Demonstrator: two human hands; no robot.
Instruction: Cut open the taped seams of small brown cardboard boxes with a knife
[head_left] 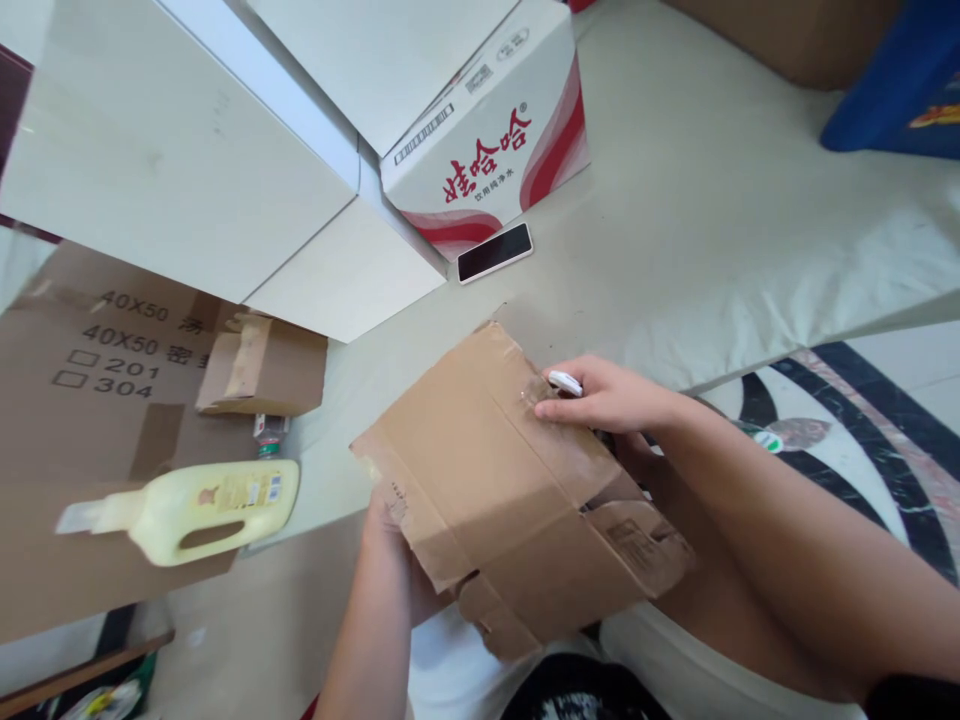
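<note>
A brown cardboard box (465, 430), partly flattened with its flaps hanging open, is tilted in front of me above my lap. Clear tape clings to its right edge and lower corner. My left hand (386, 525) grips the box's left edge, with most of its fingers hidden behind the cardboard. At the upper right edge, my right hand (600, 390) is closed around a small white rounded object (564, 383), its exact kind unclear. One finger of that hand presses on the taped cardboard.
A phone (495, 253) lies before a white and red water carton (487, 170). Large white boxes (172, 130) stand at upper left. Further left are a yellow detergent bottle (217, 510), a small cardboard box (277, 365) and a large carton (45, 450). A blue item (900, 90) sits far right.
</note>
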